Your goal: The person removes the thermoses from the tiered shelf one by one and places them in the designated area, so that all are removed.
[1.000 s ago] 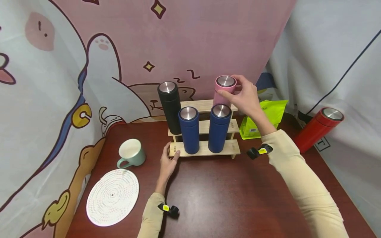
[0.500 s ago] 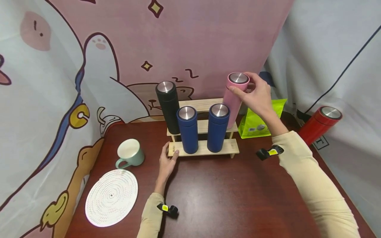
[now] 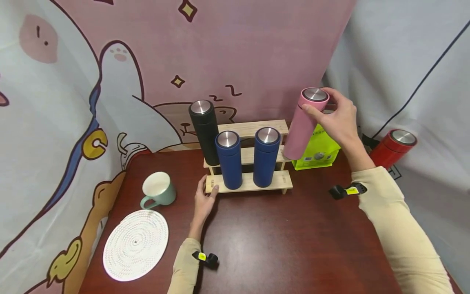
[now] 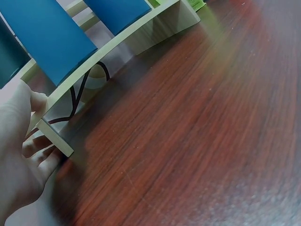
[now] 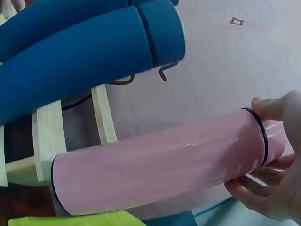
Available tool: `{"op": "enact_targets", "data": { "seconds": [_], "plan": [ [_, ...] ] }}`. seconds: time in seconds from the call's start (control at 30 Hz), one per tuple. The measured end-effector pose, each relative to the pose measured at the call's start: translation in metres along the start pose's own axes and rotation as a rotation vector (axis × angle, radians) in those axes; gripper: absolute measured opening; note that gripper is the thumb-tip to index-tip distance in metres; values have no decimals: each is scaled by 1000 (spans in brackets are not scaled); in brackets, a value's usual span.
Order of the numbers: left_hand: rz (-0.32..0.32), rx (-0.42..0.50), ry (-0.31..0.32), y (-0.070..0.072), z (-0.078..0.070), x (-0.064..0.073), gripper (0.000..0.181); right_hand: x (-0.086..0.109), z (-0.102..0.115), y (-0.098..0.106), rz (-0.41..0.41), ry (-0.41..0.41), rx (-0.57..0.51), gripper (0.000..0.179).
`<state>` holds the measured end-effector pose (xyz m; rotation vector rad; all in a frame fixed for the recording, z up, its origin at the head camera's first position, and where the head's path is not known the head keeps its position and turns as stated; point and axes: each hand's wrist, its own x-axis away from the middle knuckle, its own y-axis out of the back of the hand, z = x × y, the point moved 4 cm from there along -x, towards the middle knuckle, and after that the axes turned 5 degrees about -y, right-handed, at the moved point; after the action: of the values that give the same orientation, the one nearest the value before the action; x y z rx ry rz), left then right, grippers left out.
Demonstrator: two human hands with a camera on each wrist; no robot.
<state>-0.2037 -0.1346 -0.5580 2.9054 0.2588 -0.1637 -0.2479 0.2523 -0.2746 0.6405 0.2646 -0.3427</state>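
Flask, pink, slants at the right end of the rack, its top clasped in the right grip; whether it touches the rack we cannot tell. The left grip pinches the rack's left end; only the left wrist view shows us its fingers behind a leg, only the head view a mat.

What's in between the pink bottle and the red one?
In the head view, the lime-green bag and the person's right grip, which holds the pink bottle, appear between that bottle and the red bottle.
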Motion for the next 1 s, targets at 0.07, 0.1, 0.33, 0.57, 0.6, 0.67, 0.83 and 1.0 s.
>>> {"op": "enact_targets", "data": {
  "seconds": [0.07,0.1,0.33,0.57,0.6,0.67,0.83,1.0],
  "plan": [
    [1,-1,2,0,0,0,65,0,-4,5,-11,-2,1,63],
    [1,-4,1,0,0,0,65,0,-6,7,-18,-1,2,63],
    [22,1,11,3,-32,11,63,5,-21,26,-24,-32,-14,63],
    [34,1,11,4,-47,15,62,16,-36,42,-53,-58,22,63],
    [34,4,11,4,-46,15,62,17,-38,45,-64,-64,28,63],
    [33,6,10,4,-46,14,62,19,-44,49,-72,-82,38,63],
    [33,6,10,3,-45,14,62,23,-59,55,-76,-125,68,65],
    [36,3,9,5,-45,14,62,29,-72,60,-91,-171,93,69]
  ]
}}
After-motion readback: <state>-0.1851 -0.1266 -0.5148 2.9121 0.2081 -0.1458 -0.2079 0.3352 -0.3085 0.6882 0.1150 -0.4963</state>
